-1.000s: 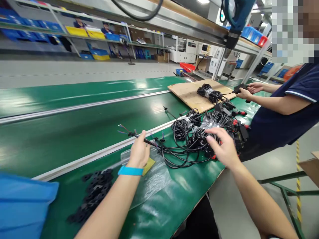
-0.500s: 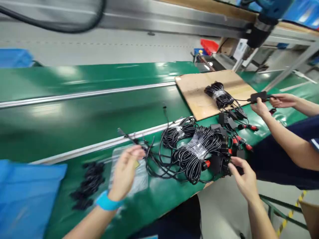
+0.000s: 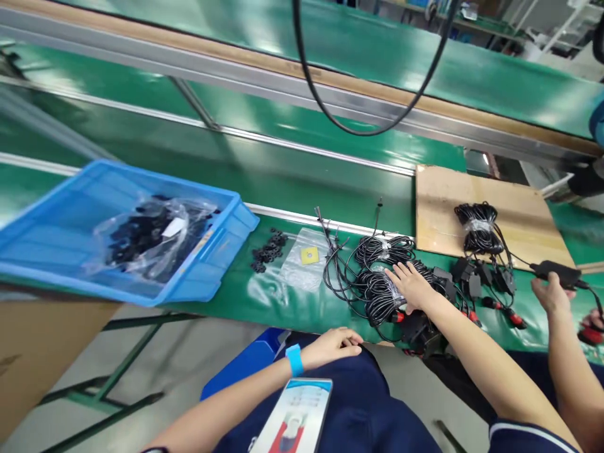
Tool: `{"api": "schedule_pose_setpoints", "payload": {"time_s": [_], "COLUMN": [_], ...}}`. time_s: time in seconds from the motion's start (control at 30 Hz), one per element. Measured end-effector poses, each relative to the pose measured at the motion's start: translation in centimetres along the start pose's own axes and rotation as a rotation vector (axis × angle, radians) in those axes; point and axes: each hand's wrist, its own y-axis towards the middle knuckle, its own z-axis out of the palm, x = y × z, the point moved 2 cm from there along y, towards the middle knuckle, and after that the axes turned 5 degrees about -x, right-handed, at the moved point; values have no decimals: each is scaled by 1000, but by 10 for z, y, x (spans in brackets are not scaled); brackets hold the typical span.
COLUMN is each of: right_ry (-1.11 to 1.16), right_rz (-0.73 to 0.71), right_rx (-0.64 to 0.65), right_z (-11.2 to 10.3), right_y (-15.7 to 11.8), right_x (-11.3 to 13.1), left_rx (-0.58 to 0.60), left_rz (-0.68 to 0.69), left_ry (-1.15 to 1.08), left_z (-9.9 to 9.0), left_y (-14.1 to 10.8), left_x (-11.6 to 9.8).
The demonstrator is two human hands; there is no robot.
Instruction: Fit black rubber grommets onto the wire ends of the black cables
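My left hand (image 3: 334, 348), with a blue band at the wrist, hangs near the table's front edge above my lap, fingers loosely apart and holding nothing. My right hand (image 3: 411, 287) lies with spread fingers on the nearer bundle of black cable (image 3: 380, 299), which is wrapped in clear film. Behind it sits another coiled cable bundle (image 3: 384, 248). Loose cable ends (image 3: 333, 251) stick out to the left. Black boxes (image 3: 419, 330) and red-tipped connectors (image 3: 399, 317) are beside my right hand.
A blue bin (image 3: 207, 264) with bagged black parts stands left. Small black pieces (image 3: 268, 251) and a clear bag (image 3: 302, 267) with a yellow square lie on the green table. A cardboard sheet (image 3: 434, 207) carries another bundle. At right, a co-worker's hands hold a black box (image 3: 557, 273).
The view has swung left and down, showing the bin. My left hand has dropped from the cable ends to the table's front edge. My right hand has moved from the boxes onto the bundle.
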Motion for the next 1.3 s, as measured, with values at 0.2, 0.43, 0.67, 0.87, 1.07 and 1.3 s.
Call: {"api": "schedule_pose_setpoints", "payload": {"time_s": [0.2,0.43,0.67,0.87,1.07,1.3], "right_ry": [-25,17,232,417,556,583], "right_rz": [-58,135,391,532,626,635], "right_rx": [43,-61,-287,-350,-442,-587], "right_z": [-3,-52,-103,-118,-112,-66], "right_y": [10,-37,-101,-141,-166,-199], "right_x": [-8,0,-28,-28,-14,-4], "left_rx": [24,162,270,321,384,175], "left_rz": [48,70,232,441,498,338], "left_ry": [36,-10,-455,-968,-1467,-1787], "left_z": [5,-16,4,23,-11,-59], "left_y": [11,30,101,145,163,165], "left_x": [-2,-9,-56,-135,-192,-254]}}
